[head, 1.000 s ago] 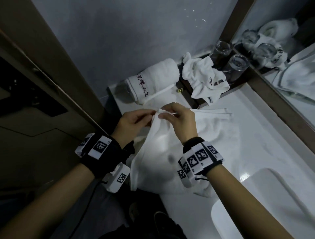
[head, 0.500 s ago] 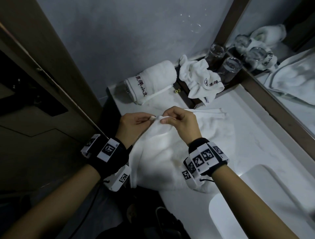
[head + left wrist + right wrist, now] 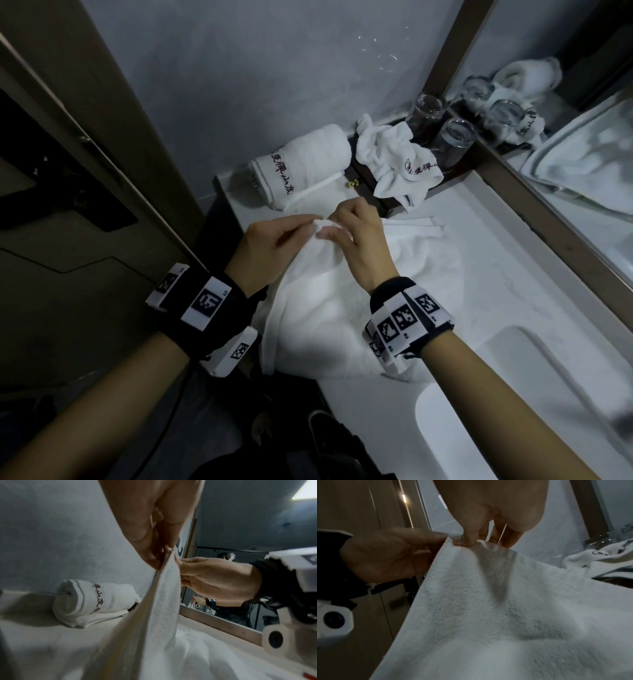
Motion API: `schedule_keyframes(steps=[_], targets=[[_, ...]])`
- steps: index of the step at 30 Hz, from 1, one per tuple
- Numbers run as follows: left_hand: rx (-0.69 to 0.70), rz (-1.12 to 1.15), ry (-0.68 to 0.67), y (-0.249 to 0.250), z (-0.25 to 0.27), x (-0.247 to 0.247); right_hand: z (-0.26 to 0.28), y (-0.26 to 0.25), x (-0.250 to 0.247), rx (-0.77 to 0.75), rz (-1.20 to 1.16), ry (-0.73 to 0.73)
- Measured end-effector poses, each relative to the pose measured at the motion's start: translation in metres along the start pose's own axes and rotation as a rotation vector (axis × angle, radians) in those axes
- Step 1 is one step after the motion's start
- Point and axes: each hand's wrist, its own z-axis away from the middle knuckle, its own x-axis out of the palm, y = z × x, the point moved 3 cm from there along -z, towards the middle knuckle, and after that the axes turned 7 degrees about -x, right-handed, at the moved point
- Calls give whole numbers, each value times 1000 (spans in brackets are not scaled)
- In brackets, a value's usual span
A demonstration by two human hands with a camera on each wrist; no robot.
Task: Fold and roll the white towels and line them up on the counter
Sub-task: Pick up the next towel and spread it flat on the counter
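Note:
A white towel [image 3: 329, 301] lies spread on the white counter [image 3: 479, 308], its near end hanging over the front edge. My left hand [image 3: 274, 243] and right hand [image 3: 356, 236] meet over it and both pinch one raised corner [image 3: 322, 224]. The left wrist view shows the towel [image 3: 163, 601] hanging from my left fingers [image 3: 154, 555], with my right hand [image 3: 214, 580] beside it. In the right wrist view my thumb and fingers [image 3: 467, 539] nip the towel's edge [image 3: 488, 601]. A rolled towel [image 3: 301, 164] with embroidered lettering lies at the counter's far left. A crumpled towel [image 3: 394, 161] lies behind.
Two upturned glasses [image 3: 448, 137] stand on a dark tray by the mirror [image 3: 565, 154] at the right. A sink basin [image 3: 513, 394] is sunk in the counter near right. A wooden door frame [image 3: 85, 137] runs along the left. The grey wall [image 3: 257, 68] backs the counter.
Both hands stay together at the towel's corner. The right hand's fingers have shifted over the corner, and the view has drifted slightly.

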Motion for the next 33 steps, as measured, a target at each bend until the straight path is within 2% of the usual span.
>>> schedule_keyframes(steps=[2, 3, 6, 8, 10, 13, 15, 17, 19, 23, 27, 30, 33], targets=[[-141, 63, -62, -6, 2, 7, 1, -2, 2, -33, 16, 5], [-154, 26, -46, -7, 3, 8, 1, -3, 4, -58, 5, -14], [-17, -88, 74, -1, 5, 2, 3, -1, 8, -94, -17, -122], [51, -86, 111, 4, 3, -5, 3, 7, 7, -83, 63, -197], [64, -90, 152, 5, 0, -14, 2, 23, 4, -12, 144, -265], [28, -37, 206, 0, -4, -25, 1, 54, -6, 173, 174, -320], [4, 24, 227, -5, -7, -30, 1, 75, -13, 241, 310, -358], [-10, 66, 231, -12, -8, -34, 2, 93, -19, 237, 508, -402], [-35, 103, 243, -22, -11, -38, 2, 109, -27, 211, 629, -385], [-130, 170, 314, -50, -24, -50, -3, 134, -48, 186, 664, -313], [-181, 148, 335, -66, -47, -50, -14, 145, -63, 252, 716, -218], [-264, -53, 278, -76, -65, -37, -17, 150, -65, 326, 641, -105], [-380, -264, 222, -92, -59, -27, -4, 154, -71, 463, 549, -38]])
